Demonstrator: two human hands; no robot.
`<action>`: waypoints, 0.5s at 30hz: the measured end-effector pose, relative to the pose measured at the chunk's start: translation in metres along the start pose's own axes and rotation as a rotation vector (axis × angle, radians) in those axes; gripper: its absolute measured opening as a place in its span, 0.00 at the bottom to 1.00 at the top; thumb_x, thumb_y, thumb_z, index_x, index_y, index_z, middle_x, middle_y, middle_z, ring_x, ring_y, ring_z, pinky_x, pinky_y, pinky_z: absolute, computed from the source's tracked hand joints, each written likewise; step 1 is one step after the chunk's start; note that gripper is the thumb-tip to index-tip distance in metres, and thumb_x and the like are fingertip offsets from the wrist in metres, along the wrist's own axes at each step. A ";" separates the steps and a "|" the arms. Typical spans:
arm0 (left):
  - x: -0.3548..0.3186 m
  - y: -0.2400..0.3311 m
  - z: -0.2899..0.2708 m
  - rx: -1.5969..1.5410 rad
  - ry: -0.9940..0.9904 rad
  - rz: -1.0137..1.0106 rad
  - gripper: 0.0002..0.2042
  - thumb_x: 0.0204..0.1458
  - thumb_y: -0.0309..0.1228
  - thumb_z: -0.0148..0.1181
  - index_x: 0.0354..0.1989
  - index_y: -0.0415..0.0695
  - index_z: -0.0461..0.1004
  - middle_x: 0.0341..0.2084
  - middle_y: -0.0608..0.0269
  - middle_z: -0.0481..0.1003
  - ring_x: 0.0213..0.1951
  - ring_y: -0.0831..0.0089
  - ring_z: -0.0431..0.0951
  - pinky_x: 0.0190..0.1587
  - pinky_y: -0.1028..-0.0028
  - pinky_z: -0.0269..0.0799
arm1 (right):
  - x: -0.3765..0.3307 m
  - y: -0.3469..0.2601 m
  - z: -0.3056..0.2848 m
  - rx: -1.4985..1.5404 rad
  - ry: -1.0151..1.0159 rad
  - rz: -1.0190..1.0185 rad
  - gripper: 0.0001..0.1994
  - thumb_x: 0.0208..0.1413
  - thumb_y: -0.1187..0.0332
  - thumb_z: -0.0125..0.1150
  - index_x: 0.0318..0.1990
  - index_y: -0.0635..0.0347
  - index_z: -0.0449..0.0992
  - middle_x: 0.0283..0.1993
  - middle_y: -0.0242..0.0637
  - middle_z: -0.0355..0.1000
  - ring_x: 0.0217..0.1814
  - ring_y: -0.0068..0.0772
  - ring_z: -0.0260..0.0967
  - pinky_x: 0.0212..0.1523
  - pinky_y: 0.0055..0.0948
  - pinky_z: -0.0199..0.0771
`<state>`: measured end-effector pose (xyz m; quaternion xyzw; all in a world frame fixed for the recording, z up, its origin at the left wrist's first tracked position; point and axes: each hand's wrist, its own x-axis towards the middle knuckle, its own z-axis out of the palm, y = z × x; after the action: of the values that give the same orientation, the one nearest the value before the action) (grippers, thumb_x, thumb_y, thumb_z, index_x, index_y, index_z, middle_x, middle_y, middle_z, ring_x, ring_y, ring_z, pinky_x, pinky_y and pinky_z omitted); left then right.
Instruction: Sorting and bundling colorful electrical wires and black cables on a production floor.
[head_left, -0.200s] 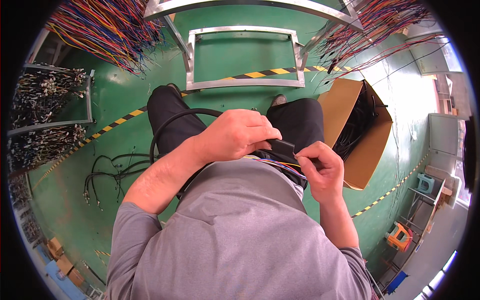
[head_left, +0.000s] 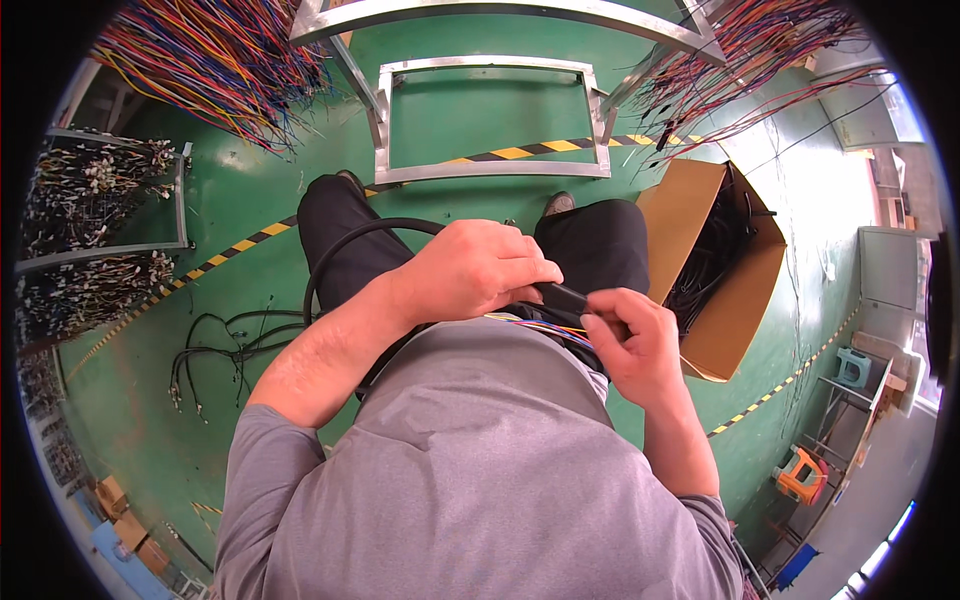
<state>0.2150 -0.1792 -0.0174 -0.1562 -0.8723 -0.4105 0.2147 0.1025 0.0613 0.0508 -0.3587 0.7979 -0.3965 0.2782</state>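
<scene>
My left hand (head_left: pixel 482 266) is closed around a black tube (head_left: pixel 566 298) held over my lap. At the tube's other end, my right hand (head_left: pixel 636 342) pinches the tip between thumb and fingers. A thick black cable (head_left: pixel 338 244) loops out from the left hand across my left thigh. Loose coloured wires (head_left: pixel 548 327) run just below the tube, toward the right hand. Whether they come out of the tube is hidden.
Ahead stands a metal frame (head_left: pixel 490 172). An open cardboard box (head_left: pixel 738 320) of black cables is at my right. Black harnesses (head_left: pixel 238 352) lie on the green floor at left. Bundles of coloured wires (head_left: pixel 215 65) hang at far left, others (head_left: pixel 745 60) at far right.
My right hand has moved slightly left and up, and its fingers now overlap the tube's end. The left hand has stayed in place.
</scene>
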 end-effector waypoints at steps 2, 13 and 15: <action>0.000 -0.005 -0.005 0.019 -0.011 -0.011 0.16 0.49 0.27 0.75 0.47 0.45 0.82 0.33 0.62 0.81 0.36 0.58 0.83 0.37 0.61 0.77 | 0.002 0.009 -0.013 -0.004 0.036 -0.063 0.05 0.61 0.80 0.64 0.43 0.67 0.83 0.29 0.30 0.74 0.29 0.14 0.65 0.29 0.19 0.62; -0.016 -0.053 -0.167 -0.257 0.702 -0.346 0.13 0.73 0.39 0.57 0.49 0.40 0.77 0.24 0.70 0.68 0.26 0.79 0.64 0.31 0.74 0.63 | 0.012 0.026 -0.101 1.016 0.697 -0.019 0.09 0.75 0.72 0.50 0.54 0.65 0.74 0.26 0.27 0.58 0.23 0.22 0.50 0.27 0.23 0.54; 0.023 -0.009 -0.210 -0.435 0.776 -0.093 0.17 0.75 0.44 0.51 0.50 0.40 0.75 0.25 0.69 0.67 0.27 0.77 0.63 0.32 0.73 0.61 | 0.012 0.049 -0.095 1.141 0.287 -0.026 0.13 0.71 0.72 0.50 0.58 0.63 0.71 0.28 0.28 0.62 0.23 0.21 0.55 0.25 0.23 0.55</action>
<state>0.2431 -0.3471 0.1076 0.0073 -0.6268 -0.6217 0.4696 0.0086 0.1141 0.0585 -0.1046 0.4837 -0.8111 0.3116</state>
